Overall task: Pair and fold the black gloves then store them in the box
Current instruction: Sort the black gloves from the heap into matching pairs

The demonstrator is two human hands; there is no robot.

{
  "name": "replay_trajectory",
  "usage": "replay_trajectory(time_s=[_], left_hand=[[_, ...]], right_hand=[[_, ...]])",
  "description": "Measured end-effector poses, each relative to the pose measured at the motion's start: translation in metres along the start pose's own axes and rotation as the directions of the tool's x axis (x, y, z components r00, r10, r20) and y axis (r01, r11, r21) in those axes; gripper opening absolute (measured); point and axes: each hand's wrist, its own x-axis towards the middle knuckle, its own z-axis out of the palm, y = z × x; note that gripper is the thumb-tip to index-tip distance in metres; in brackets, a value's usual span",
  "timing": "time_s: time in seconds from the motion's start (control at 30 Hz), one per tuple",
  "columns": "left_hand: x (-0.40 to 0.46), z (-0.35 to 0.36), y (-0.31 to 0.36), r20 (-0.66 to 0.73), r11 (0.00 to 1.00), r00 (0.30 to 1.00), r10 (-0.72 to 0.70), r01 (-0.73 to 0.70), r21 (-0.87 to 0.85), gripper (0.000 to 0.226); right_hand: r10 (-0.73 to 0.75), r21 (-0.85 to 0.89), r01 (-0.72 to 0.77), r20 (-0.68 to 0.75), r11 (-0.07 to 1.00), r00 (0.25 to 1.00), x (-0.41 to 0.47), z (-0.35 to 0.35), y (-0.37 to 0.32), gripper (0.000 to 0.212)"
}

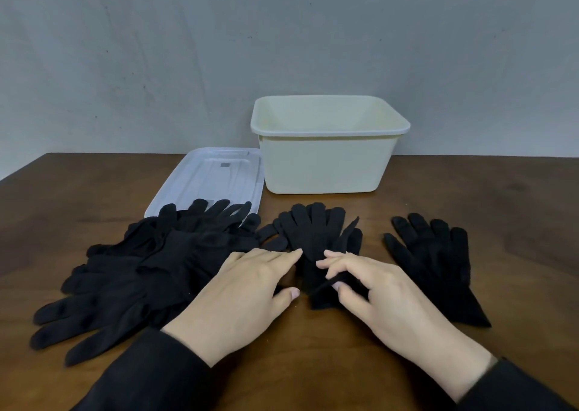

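On the wooden table (470,191) the cream box (326,163) stands far, clear lid (203,175) left; glove heap (131,272) near left; her left hand (241,297) lies flat, right hand (372,288) pinches the centre glove (313,235)

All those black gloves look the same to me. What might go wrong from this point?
Mismatched pairs seem likely: the pile of gloves on the left is tangled and uniformly black, so partners are hard to tell apart. The middle gloves are fanned out crookedly, so a fold may come out lopsided while the left hand presses and the right hand pinches the cuff. The lid lies partly under the pile and could get dragged.
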Motion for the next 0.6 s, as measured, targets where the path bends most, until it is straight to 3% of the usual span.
replay_trajectory(time_s=[0.23, 0.27, 0.4, 0.5, 0.6], left_hand=[[0.000, 0.003, -0.001, -0.020, 1.000, 1.000, 0.022, -0.022, 0.000, 0.057], [-0.001, 0.003, -0.001, -0.019, 1.000, 1.000, 0.025, -0.025, 0.004, 0.056], [-0.002, -0.001, -0.002, -0.061, 0.999, 0.998, 0.027, -0.028, -0.016, 0.048], [0.000, -0.018, -0.009, -0.255, 0.991, 0.964, -0.072, 0.041, -0.125, 0.031], [-0.002, -0.037, -0.027, -0.428, 0.944, 0.852, -0.303, 0.205, -0.260, 0.015]], right_hand=[[-0.004, -0.004, 0.004, 0.080, 1.000, 0.997, -0.002, -0.006, 0.003, 0.006], [-0.012, -0.022, 0.013, 0.076, 1.000, 0.997, -0.002, -0.006, 0.002, 0.012], [-0.007, -0.075, 0.002, -0.066, 0.997, 0.998, 0.000, -0.006, 0.001, 0.030], [0.010, -0.150, -0.016, -0.039, 0.989, 0.999, 0.001, 0.000, 0.007, 0.027], [0.026, -0.168, -0.030, -0.026, 0.985, 0.999, 0.000, 0.003, 0.009, 0.026]])
